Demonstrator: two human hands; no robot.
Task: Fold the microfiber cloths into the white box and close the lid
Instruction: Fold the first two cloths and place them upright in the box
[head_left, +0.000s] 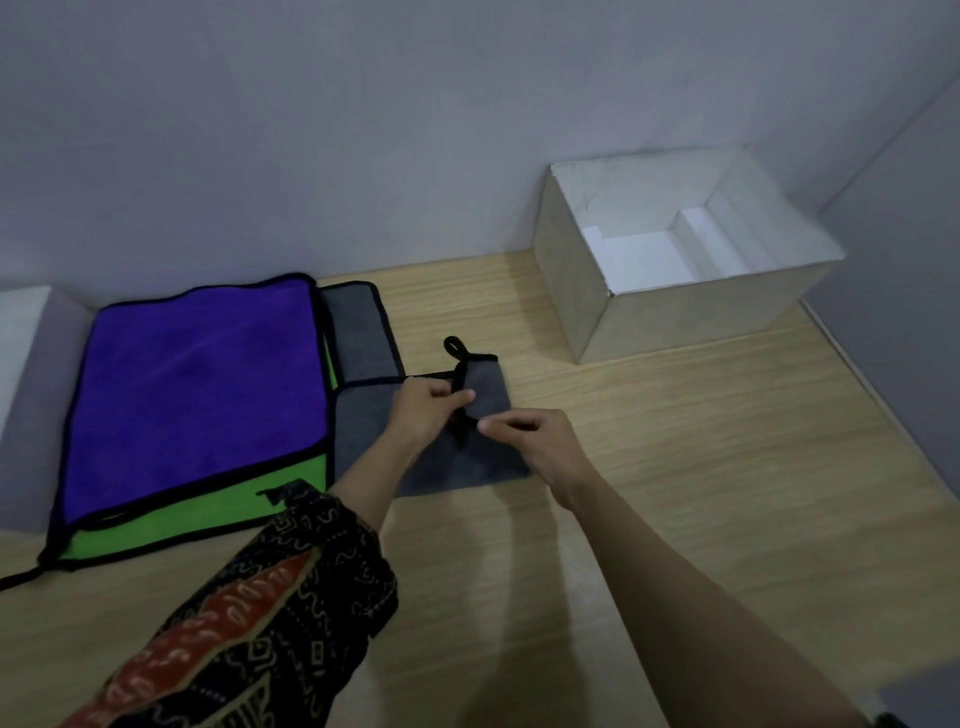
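Crease work on the gray cloth (467, 467), flat on the table (675, 493) mid-front. Pinching its black-trimmed flap from either side: left grip (431, 410) and right grip (535, 436), probably to keep edges aligned while doubling over. Just beside, at left, purple cloth (197, 384) on green cloth (208, 499). Far right, well apart, white box (691, 317), open, no lid on it; bare table between for the carry.

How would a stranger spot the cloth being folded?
On the wooden table, between the purple cloth and the white box, lies a small grey cloth. The left hand and right hand pinch it; its black loop sticks out.
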